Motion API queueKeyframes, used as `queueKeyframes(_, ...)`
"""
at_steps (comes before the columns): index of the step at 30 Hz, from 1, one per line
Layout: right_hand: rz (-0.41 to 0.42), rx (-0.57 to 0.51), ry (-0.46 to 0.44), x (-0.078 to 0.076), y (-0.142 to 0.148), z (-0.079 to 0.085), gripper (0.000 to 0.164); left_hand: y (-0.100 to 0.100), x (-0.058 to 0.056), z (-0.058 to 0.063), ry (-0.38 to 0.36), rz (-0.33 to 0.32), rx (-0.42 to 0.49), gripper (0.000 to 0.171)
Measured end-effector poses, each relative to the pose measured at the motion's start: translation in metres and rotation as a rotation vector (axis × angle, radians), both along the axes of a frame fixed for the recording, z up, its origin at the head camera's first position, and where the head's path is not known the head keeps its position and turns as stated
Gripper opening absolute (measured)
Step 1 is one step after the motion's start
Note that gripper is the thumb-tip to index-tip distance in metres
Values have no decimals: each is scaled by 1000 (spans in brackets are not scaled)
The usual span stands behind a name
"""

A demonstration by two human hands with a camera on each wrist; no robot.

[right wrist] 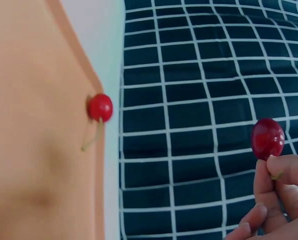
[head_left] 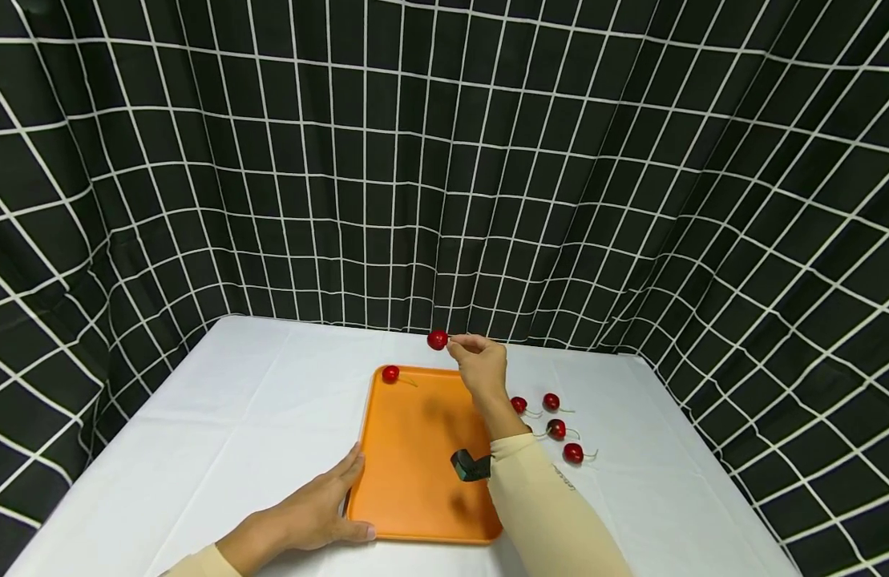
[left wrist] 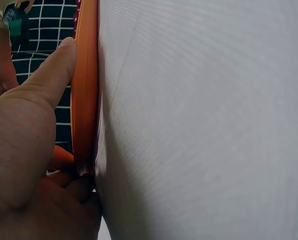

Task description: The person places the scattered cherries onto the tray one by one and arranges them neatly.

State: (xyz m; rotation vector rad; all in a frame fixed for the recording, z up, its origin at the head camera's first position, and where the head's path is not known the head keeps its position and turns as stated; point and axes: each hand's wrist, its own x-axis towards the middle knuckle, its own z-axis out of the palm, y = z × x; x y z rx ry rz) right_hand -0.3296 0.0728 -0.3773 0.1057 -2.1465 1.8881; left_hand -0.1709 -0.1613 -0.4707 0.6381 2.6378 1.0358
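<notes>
My right hand (head_left: 482,365) is raised over the far edge of the orange tray (head_left: 422,465). Its thumb and fingertips pinch a red cherry (head_left: 437,340) at the stem end; the fruit points left in the head view. The right wrist view shows the same cherry (right wrist: 267,138) with a bit of green stem below the fingers. Another cherry (head_left: 390,374) lies in the tray's far left corner, its stem toward the right. My left hand (head_left: 321,501) holds the tray's near left corner, fingers along the left side and thumb at the front rim (left wrist: 83,95).
Several cherries with stems lie on the white cloth right of the tray, among them one cherry (head_left: 551,402) at the back and another (head_left: 573,453) nearer. My right forearm crosses the tray's right side. A black gridded curtain (head_left: 415,160) encloses the table (head_left: 271,401).
</notes>
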Motion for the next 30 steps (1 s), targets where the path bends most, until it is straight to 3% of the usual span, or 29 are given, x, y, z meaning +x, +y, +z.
queueKeyframes(17,-53,101,-56,-14,-41,-40,5,1,0,0,11,17,-16,114)
queueKeyframes(30,-54,142,-112,-10,-60,-70,6,0,0,-1,22,26,-19,112)
